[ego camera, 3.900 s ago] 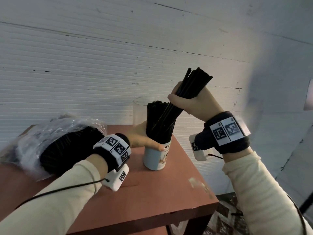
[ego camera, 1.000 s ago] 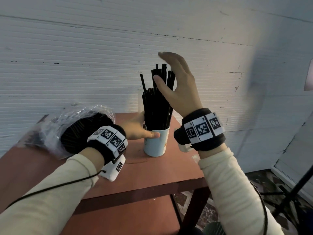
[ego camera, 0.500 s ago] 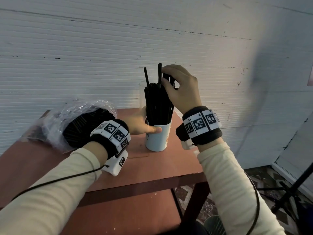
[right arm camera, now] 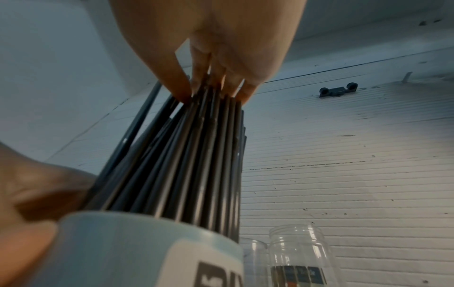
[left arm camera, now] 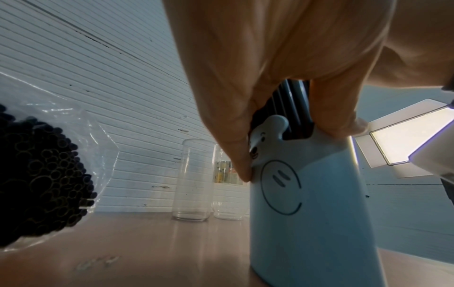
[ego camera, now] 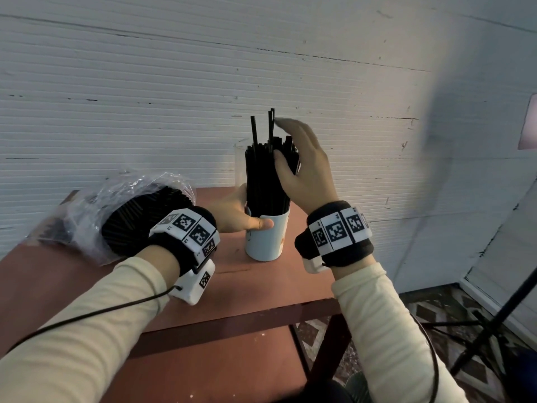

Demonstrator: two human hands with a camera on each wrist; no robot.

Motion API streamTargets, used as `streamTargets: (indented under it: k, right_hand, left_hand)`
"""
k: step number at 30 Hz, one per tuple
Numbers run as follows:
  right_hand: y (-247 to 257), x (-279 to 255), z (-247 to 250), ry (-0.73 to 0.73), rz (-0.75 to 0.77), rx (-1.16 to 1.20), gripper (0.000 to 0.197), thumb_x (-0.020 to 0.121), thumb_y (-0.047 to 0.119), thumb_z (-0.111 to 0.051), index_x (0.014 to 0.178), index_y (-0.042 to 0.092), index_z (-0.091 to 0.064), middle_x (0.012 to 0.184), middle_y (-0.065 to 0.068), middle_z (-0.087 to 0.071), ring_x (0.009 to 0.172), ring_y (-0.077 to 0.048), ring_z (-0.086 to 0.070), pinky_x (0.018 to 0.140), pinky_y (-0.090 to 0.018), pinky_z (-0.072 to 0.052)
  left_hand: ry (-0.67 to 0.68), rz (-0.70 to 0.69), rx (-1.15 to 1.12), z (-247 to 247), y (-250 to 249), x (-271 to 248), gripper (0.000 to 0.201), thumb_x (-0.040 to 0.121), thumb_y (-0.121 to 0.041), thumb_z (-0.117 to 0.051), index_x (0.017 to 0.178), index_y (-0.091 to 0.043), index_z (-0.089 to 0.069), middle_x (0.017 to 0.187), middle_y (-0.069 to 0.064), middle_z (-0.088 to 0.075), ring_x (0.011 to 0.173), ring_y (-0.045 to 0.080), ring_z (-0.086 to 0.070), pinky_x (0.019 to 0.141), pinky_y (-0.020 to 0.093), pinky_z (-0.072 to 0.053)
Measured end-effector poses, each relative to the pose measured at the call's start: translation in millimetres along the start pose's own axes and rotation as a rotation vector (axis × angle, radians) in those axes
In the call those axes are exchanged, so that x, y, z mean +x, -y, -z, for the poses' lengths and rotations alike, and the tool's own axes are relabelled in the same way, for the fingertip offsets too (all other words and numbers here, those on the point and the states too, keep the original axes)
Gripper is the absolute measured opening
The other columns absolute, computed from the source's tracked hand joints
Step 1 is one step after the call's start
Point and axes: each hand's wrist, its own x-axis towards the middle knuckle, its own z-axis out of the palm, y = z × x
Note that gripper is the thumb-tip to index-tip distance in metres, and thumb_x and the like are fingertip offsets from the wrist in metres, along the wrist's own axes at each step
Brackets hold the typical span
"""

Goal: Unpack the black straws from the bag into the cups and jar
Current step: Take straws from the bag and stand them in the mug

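From my head camera, the pale blue cup (ego camera: 266, 241) stood upright on the reddish-brown table (ego camera: 261, 289), packed with black straws (ego camera: 266, 175), 2 of which poked above the rest. My left hand (ego camera: 236, 216) wrapped around the cup's upper part, thumb lying across its front just under the rim. My right hand (ego camera: 305, 167) was spread, its straight fingers laid against the side and tops of the bundle and its thumb pressed on the side facing me, gripping nothing. To the left of the cup, touching the table, lay the clear plastic bag (ego camera: 96, 210), holding a thick roll of straws with the open ends turned toward me. A clear glass (ego camera: 239, 164) showed just behind the cup.

From my left wrist, my left hand (left arm camera: 282, 64) curled over the cup (left arm camera: 312, 203), which carried a smiley face and a bear shape at its rim, with straws (left arm camera: 292, 103) visible between thumb and fingers. Behind the cup stood the clear glass (left arm camera: 192, 180) and a jar (left arm camera: 228, 186), side by side. The bag (left arm camera: 49, 174) lay left of the cup.

From my right wrist, my right fingertips (right arm camera: 183, 89) rested straight on the tops of the straws (right arm camera: 191, 155) in the cup (right arm camera: 147, 250). The jar (right arm camera: 302, 256) and the glass (right arm camera: 255, 258) stood just beyond the cup.
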Motion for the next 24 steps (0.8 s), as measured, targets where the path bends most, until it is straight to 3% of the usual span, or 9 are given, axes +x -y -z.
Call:
streamTargets:
  k: [2, 5, 10, 16, 21, 24]
  right_hand:
    - [-1, -2, 2, -0.036, 0.005, 0.003, 0.033, 0.088, 0.003, -0.058, 0.121, 0.004, -0.061, 0.121, -0.004, -0.06, 0.114, -0.013, -0.056, 0.099, -0.02, -0.043]
    - [-2, -3, 1, -0.048, 0.0, -0.001, 0.023, 0.09, 0.003, -0.057, 0.11, 0.004, -0.067, 0.11, -0.003, -0.066, 0.102, -0.011, -0.061, 0.091, -0.022, -0.048]
    - [-2, -6, -4, -0.102, 0.004, 0.051, 0.023, 0.09, 0.001, -0.054, 0.106, 0.001, -0.07, 0.109, -0.004, -0.068, 0.102, -0.011, -0.062, 0.091, -0.02, -0.049]
    - [0, -15, -12, -0.144, -0.04, 0.095, 0.027, 0.086, 0.01, -0.05, 0.1, 0.0, -0.071, 0.102, -0.006, -0.069, 0.095, -0.016, -0.064, 0.083, -0.029, -0.053]
    - [6, -15, -7, -0.095, -0.062, 0.074, 0.022, 0.085, 0.016, -0.051, 0.09, 0.002, -0.067, 0.087, -0.003, -0.065, 0.08, -0.015, -0.059, 0.072, -0.03, -0.05]
    - [12, -5, 4, -0.001, -0.127, 0.092, 0.025, 0.087, 0.022, -0.059, 0.109, 0.009, -0.062, 0.093, 0.002, -0.065, 0.088, -0.012, -0.06, 0.081, -0.028, -0.05]
  left_hand:
    - [-0.002, 0.001, -0.001, 0, -1, -1, 0.105, 0.058, -0.05, -0.075, 0.145, -0.022, -0.025, 0.135, -0.002, -0.049, 0.121, 0.018, -0.052, 0.104, 0.044, -0.045]
    - [0.001, 0.016, -0.009, 1, -3, -2, 0.105, 0.057, -0.049, -0.076, 0.146, -0.023, -0.025, 0.137, -0.003, -0.047, 0.122, 0.017, -0.05, 0.105, 0.043, -0.044]
    - [0.01, 0.015, -0.009, 3, -5, -2, 0.1, 0.061, -0.043, -0.077, 0.145, -0.021, -0.026, 0.137, -0.003, -0.046, 0.124, 0.016, -0.049, 0.106, 0.042, -0.044]
    - [0.015, 0.041, -0.016, 3, -8, -5, 0.104, 0.057, -0.051, -0.078, 0.144, -0.024, -0.028, 0.134, -0.005, -0.049, 0.123, 0.014, -0.05, 0.105, 0.042, -0.045]
    - [-0.019, 0.047, -0.031, 2, -12, -9, 0.101, 0.059, -0.046, -0.078, 0.144, -0.024, -0.028, 0.134, -0.005, -0.049, 0.121, 0.015, -0.051, 0.103, 0.042, -0.046]
    - [-0.061, 0.058, -0.039, 1, -9, -10, 0.112, 0.048, -0.056, -0.081, 0.143, -0.026, -0.029, 0.133, -0.006, -0.051, 0.122, 0.015, -0.051, 0.102, 0.041, -0.047]
